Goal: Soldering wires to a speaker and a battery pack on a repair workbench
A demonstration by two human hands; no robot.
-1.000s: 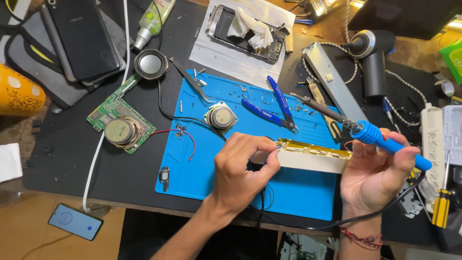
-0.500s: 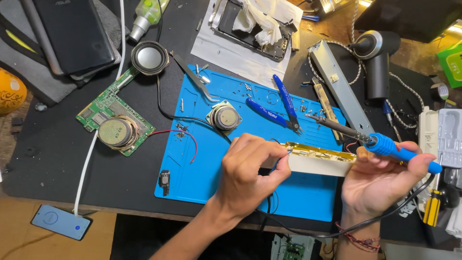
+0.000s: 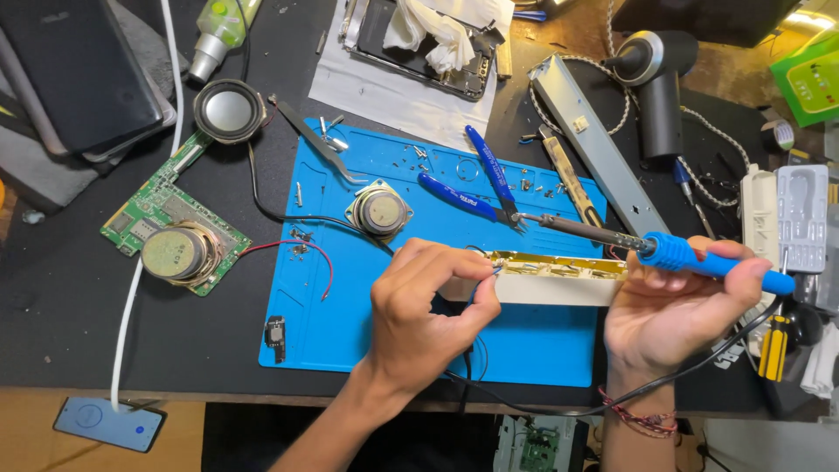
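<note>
The right hand point(image 3: 673, 310) holds a blue iron point(image 3: 699, 260). The left hand point(image 3: 428, 315) pinches a thin wire at the white block point(image 3: 546, 284). The block lies on the blue mat point(image 3: 350, 297), between both hands.

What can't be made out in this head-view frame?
- Head view: what the left hand pinches at the pale long part; its fingers cover it.
- The part's near end, behind that hand.
- Soldering iron grip, wrapped by the right hand.
- Green box, cut by the right edge.
</note>
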